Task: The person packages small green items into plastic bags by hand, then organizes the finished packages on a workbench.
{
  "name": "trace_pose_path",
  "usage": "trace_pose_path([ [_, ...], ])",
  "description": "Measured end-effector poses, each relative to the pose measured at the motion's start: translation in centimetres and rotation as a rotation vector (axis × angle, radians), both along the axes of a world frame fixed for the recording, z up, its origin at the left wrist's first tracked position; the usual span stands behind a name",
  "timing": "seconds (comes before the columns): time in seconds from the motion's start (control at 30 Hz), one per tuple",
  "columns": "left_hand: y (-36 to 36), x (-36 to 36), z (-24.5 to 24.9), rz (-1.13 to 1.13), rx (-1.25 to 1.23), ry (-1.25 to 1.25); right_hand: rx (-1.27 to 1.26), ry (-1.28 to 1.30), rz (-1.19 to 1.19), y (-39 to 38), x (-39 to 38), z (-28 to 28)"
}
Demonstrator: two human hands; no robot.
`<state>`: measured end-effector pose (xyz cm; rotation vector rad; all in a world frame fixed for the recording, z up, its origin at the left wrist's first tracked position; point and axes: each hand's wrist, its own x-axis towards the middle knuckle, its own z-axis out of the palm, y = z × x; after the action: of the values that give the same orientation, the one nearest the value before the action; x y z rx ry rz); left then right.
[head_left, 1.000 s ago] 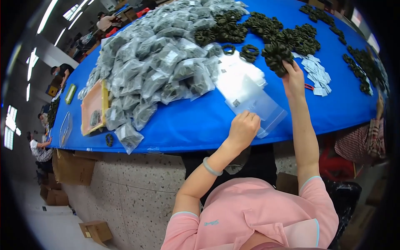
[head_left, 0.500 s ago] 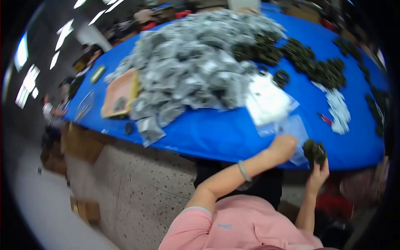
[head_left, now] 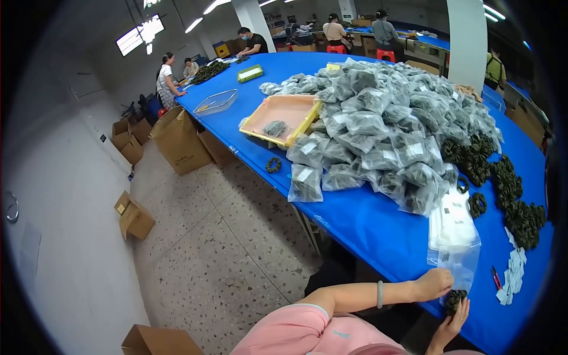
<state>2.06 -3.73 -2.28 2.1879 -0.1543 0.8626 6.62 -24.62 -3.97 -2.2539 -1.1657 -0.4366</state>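
My left hand [head_left: 435, 284] is closed at the edge of a clear plastic bag [head_left: 460, 264], near the blue table's front edge. Just below it, my right hand [head_left: 454, 324] has its fingers around a dark green scrunchie bundle [head_left: 454, 301], partly at the bag's opening. Beyond the hands lies a stack of white-looking empty bags [head_left: 452, 222]. Loose dark green scrunchies [head_left: 523, 222] are heaped at the right. Pale paper tags [head_left: 512, 275] lie beside a small red and black tool [head_left: 496, 277].
A big pile of filled bags [head_left: 378, 127] covers the middle of the blue table [head_left: 367, 228]. Left of it are a yellow-rimmed tray [head_left: 281, 118], a wire basket [head_left: 217, 102] and a green tray [head_left: 249, 73]. Cardboard boxes [head_left: 180, 142] stand on the floor; several people are in the background.
The view has swung left. The scrunchie bundle in my right hand has moved in against the bag and my left hand; before, the two hands were apart.
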Motion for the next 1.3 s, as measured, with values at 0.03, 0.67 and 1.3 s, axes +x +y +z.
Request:
trace_pose_path([
  [0.03,0.2,0.0,-0.1,-0.011,0.016,-0.024,0.008,0.027,-0.061,0.2,0.2,0.0],
  [0.67,-0.5,1.1,0.0,-0.019,-0.066,-0.223,-0.031,0.028,0.009,3.0,0.7,-0.9],
  [1.3,-0.4,1.9,0.6,-0.086,-0.016,-0.169,0.067,0.043,-0.101,3.8,0.4,-1.2],
])
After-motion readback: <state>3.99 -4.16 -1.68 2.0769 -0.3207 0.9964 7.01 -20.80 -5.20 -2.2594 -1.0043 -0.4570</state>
